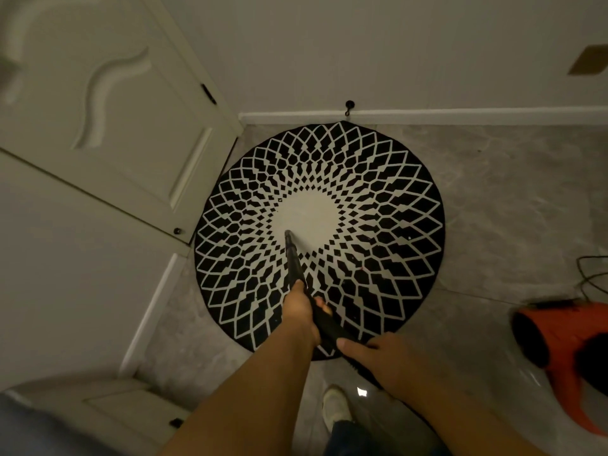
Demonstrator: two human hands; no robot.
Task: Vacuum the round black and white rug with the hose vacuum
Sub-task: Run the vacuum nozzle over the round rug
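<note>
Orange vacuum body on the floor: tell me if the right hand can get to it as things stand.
Probably yes. The right hand grips the hose, so it must let go first. Only bare floor lies between it and the orange vacuum body on that side.

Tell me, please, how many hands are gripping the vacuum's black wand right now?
2: the left hand grips the black wand further forward, over the rug; the right hand holds it further back, at the rug's near edge.

Black rug (pixel 378 209) with white diamond lattice; black hose (pixel 293 258); orange vacuum (pixel 566 337).
</note>
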